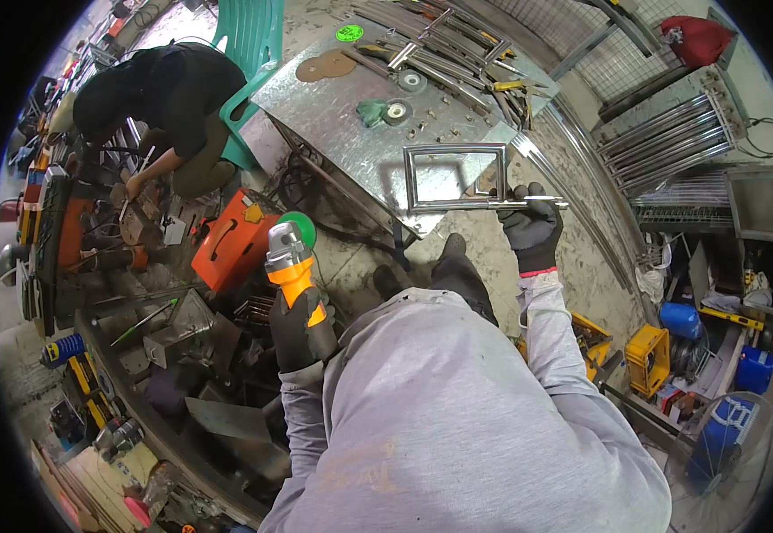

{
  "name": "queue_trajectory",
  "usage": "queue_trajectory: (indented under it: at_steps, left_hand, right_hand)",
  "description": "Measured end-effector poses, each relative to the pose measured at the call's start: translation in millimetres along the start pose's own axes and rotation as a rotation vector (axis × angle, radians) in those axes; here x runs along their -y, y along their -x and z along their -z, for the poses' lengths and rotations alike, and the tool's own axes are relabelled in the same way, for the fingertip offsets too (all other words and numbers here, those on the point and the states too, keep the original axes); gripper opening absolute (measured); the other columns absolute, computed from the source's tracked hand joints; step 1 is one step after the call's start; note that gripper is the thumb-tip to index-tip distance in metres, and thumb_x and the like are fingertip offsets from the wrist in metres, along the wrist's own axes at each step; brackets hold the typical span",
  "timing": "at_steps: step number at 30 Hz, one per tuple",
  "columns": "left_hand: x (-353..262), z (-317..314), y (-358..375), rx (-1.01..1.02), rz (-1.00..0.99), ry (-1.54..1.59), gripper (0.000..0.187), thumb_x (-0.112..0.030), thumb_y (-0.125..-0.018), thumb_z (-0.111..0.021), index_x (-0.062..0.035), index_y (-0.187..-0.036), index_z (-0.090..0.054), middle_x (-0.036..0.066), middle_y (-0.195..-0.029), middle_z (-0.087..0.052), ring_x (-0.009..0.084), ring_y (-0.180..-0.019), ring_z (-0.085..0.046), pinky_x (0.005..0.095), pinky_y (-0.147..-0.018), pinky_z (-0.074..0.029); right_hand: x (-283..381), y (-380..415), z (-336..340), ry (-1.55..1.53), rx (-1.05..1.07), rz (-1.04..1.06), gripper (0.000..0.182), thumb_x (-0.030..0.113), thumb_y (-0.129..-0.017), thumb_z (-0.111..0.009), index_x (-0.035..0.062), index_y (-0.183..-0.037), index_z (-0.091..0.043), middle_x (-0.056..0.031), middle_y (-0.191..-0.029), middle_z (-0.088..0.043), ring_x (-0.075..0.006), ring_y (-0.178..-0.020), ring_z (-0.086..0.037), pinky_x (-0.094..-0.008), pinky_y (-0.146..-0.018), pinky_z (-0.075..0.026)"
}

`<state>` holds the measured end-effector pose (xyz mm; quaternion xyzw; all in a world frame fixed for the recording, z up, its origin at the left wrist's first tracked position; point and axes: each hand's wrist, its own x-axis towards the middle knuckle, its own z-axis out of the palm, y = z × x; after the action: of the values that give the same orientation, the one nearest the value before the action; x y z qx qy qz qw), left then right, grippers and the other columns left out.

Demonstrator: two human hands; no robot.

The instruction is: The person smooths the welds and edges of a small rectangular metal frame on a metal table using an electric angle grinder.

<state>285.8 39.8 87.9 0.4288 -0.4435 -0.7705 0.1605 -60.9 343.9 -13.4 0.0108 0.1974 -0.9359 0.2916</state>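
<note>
The right hand, gloved black, is clamped on the lower right corner of a rectangular steel frame; the left hand, also gloved, is wrapped tight round an orange angle grinder, its green disc held off to the side, well apart from the frame. To grind well, I judge the frame needs pinning flat and the disc brought in shallow. The frame is bright, polished tube, lying at the near edge of a galvanised sheet table, with spare discs and steel rods beyond
</note>
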Motion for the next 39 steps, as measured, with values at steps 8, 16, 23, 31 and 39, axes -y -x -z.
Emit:
queue_trajectory:
  at_steps: [8, 16, 23, 31, 39]
  left_hand:
    - [0.0, 2.2, -4.8, 0.007, -0.001, -0.04, 0.02, -0.014, -0.102, -0.068, -0.0034, -0.119, -0.067, 0.004, -0.089, -0.069, 0.0133, -0.07, -0.068, 0.0287, -0.064, -0.056]
    - [0.5, 4.5, -4.1, -0.003, 0.043, -0.027, 0.019, -0.015, -0.103, -0.067, -0.0038, -0.118, -0.066, 0.005, -0.09, -0.069, 0.0145, -0.069, -0.068, 0.03, -0.063, -0.056]
    - [-0.1, 3.4, -1.3, 0.032, 0.055, 0.032, 0.023, -0.018, -0.101, -0.072, -0.0049, -0.119, -0.064, 0.005, -0.089, -0.068, 0.0146, -0.069, -0.067, 0.0296, -0.063, -0.056]
    - [8.4, 12.2, -6.8, 0.044, -0.005, -0.03, 0.022, -0.016, -0.101, -0.071, -0.0047, -0.119, -0.065, 0.005, -0.09, -0.069, 0.0141, -0.07, -0.067, 0.0296, -0.064, -0.055]
    - [13.6, 18.8, -9.6, 0.022, 0.011, -0.056, 0.021, -0.014, -0.102, -0.069, -0.0028, -0.119, -0.065, 0.007, -0.092, -0.07, 0.0162, -0.071, -0.07, 0.0316, -0.066, -0.059]
  right_hand:
    - [-6.6, 9.3, -1.7, -0.061, -0.005, -0.045, 0.029, 0.004, -0.092, -0.061, 0.006, -0.118, -0.075, -0.0186, -0.111, -0.08, -0.0399, -0.108, -0.075, -0.0614, -0.104, -0.06]
    - [-14.2, 16.9, 6.0, -0.048, -0.056, -0.015, 0.028, 0.0, -0.09, -0.061, 0.0066, -0.114, -0.074, -0.0157, -0.108, -0.079, -0.0367, -0.114, -0.074, -0.0569, -0.105, -0.06]
    - [-17.3, 23.0, 2.8, -0.029, -0.003, 0.0, 0.028, 0.0, -0.087, -0.061, 0.0075, -0.112, -0.07, -0.0136, -0.105, -0.074, -0.0402, -0.117, -0.072, -0.0583, -0.103, -0.059]
    - [-15.5, 23.4, 16.9, -0.005, -0.129, 0.071, 0.02, 0.011, -0.101, -0.065, 0.0027, -0.119, -0.069, -0.0151, -0.11, -0.074, -0.0317, -0.104, -0.074, -0.0516, -0.091, -0.065]
    - [-12.5, 19.4, 17.6, 0.834, -0.059, 0.267, 0.028, 0.019, -0.111, -0.058, -0.0039, -0.124, -0.067, -0.0159, -0.116, -0.075, -0.0364, -0.109, -0.075, -0.0503, -0.093, -0.067]
